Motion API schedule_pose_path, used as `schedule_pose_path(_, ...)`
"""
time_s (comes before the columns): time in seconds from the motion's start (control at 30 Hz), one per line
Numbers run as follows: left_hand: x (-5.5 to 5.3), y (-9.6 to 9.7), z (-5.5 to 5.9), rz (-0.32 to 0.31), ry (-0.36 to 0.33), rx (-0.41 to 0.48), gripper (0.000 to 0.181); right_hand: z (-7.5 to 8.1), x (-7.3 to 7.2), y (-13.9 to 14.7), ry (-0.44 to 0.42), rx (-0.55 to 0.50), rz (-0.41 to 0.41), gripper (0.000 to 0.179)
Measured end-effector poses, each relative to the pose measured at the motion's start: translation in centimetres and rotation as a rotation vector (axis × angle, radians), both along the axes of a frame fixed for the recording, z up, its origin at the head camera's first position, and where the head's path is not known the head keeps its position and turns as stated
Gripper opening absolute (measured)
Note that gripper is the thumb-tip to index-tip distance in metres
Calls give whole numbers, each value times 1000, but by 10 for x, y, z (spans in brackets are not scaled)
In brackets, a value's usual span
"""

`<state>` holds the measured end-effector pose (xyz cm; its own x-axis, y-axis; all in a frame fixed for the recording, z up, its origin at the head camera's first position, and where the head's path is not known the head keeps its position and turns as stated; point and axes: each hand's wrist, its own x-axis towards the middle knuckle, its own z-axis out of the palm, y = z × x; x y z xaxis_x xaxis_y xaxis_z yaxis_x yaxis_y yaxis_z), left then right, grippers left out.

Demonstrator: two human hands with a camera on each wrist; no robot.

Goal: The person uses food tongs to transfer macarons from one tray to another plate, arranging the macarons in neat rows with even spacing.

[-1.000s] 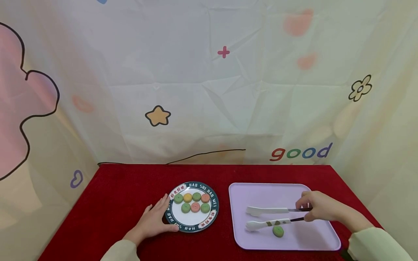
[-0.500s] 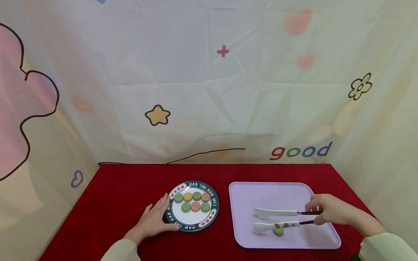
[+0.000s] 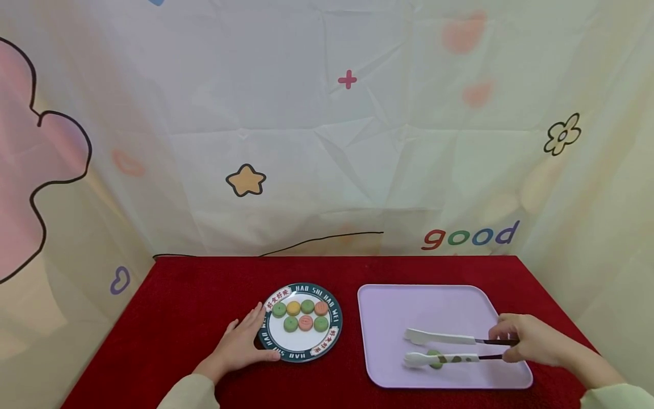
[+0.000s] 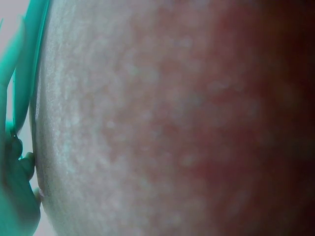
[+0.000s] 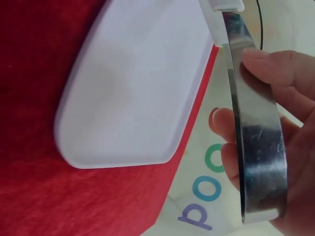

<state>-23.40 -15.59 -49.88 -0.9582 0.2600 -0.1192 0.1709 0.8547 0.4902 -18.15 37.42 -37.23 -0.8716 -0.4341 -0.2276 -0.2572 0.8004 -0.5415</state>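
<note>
With thumb and fingers on its two metal arms, my right hand (image 3: pixel 533 341) holds a pair of food tongs (image 3: pixel 441 338) above the lilac tray (image 3: pixel 398 307). The white tips of the tongs are spread apart and point left. Beneath the nearer tip, a green round cookie (image 3: pixel 436 363) on the tray is partly hidden. In the right wrist view the metal band of the tongs (image 5: pixel 261 142) lies across my palm. My left hand (image 3: pixel 237 347), its fingers extended, rests at the left rim of a round plate (image 3: pixel 301 343). Two rows of green, yellow and pink cookies (image 3: pixel 305 323) sit on that plate.
A red cloth (image 3: pixel 204 295) covers the table. Behind it and at both sides hangs a pale printed curtain (image 3: pixel 306 170). Red cloth runs between the plate and the tray. The left wrist view is mostly blurred.
My right hand has shifted right and a little nearer with the tongs, so their nearer arm now passes over the green cookie. The left hand and the plate stay where they were.
</note>
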Motion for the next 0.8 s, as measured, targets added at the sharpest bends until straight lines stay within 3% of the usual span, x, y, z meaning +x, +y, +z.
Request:
schedule_pose_path(0.37,2,0,2,-2,9,2,113,-12,7,13,-27,-22,-56,30)
schedule_pose_path(0.8,1,0,1,-5,7,4,112,-20,10,23,-13,21,-101,31)
